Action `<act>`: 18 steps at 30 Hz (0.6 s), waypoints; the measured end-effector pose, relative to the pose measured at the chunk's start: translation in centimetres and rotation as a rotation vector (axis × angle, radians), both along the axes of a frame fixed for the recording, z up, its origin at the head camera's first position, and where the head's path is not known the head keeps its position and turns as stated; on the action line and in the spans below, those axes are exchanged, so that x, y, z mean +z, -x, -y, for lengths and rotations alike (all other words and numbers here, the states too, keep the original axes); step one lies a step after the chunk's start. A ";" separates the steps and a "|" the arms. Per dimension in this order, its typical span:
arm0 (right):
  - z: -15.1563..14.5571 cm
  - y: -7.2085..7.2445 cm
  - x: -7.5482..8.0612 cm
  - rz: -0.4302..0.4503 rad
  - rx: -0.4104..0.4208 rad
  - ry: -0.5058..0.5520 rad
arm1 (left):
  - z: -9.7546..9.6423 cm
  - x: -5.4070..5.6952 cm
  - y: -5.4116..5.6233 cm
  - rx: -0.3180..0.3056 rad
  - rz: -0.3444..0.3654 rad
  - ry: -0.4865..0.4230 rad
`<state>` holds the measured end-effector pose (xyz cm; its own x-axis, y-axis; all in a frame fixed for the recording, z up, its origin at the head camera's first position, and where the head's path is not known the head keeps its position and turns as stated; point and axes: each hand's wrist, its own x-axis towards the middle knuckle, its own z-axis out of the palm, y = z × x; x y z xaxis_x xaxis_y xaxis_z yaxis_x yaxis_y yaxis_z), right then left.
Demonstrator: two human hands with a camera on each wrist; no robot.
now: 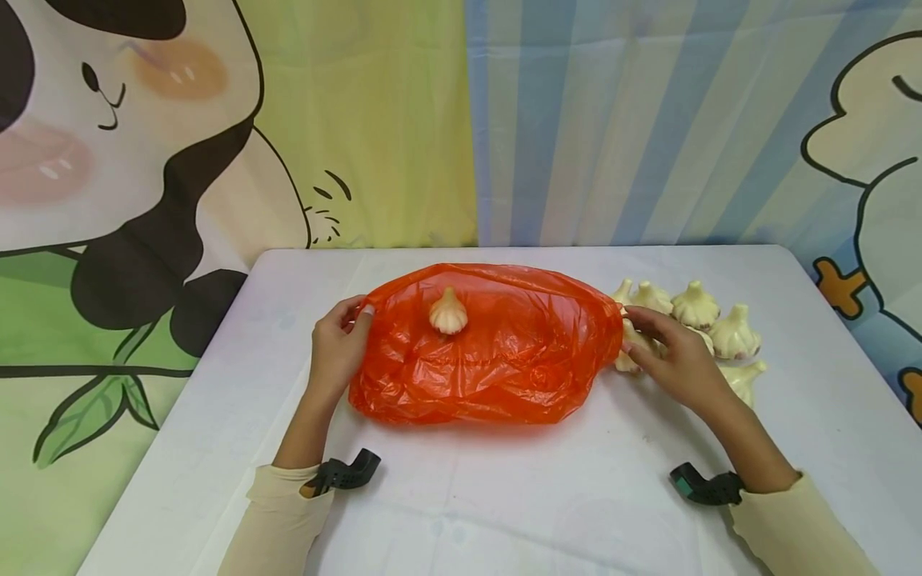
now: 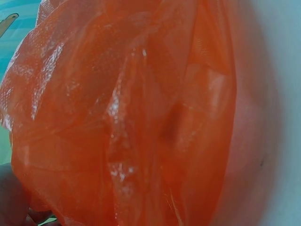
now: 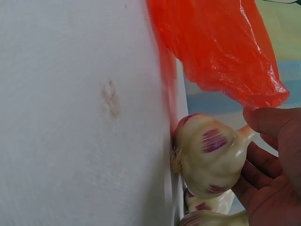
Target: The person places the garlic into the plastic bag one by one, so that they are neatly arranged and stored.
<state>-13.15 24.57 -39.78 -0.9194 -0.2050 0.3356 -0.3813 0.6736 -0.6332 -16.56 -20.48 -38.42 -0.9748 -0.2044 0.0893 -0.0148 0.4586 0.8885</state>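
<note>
A thin red plastic bag (image 1: 504,376) is spread wide between both hands. My left hand (image 1: 338,344) grips its left edge, thumb on the near side. At the opposite edge, my right hand (image 1: 673,356) pinches the plastic between thumb and fingers. One garlic bulb (image 1: 448,312) shows untinted against the left part of the bag; whether it lies inside or on top, I cannot tell. In the right wrist view, a purple-streaked garlic bulb (image 3: 211,157) stands right by the right fingers, its stem near the thumb. Red film (image 2: 117,117) fills most of the left wrist view.
Several more garlic bulbs (image 1: 735,332) are grouped at the right of the white table (image 1: 490,496), partly behind the right hand. A printed cloth (image 1: 403,120) hangs beyond the table's far edge. Each wrist wears a black camera mount (image 1: 349,472).
</note>
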 end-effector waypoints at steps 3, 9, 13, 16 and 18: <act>-0.1 0.0 -0.1 0.035 -0.018 0.023 | 0.0 0.0 0.0 0.000 0.002 0.000; -0.3 0.0 -0.2 0.098 -0.050 0.037 | -0.1 0.1 0.0 0.012 0.020 0.002; -0.3 -0.1 -0.1 0.134 -0.070 0.009 | -0.2 0.1 0.0 0.013 0.027 0.001; -0.3 -0.2 0.2 0.181 -0.097 -0.024 | -0.2 0.1 0.0 0.009 0.025 0.002; -0.3 -0.3 0.3 0.201 -0.108 -0.037 | -0.2 0.1 0.0 0.007 0.024 0.001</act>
<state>-12.89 24.86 -39.47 -0.9844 -0.1104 0.1372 -0.1741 0.7276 -0.6636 -16.59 -20.29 -38.35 -0.9752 -0.2109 0.0664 -0.0389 0.4594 0.8874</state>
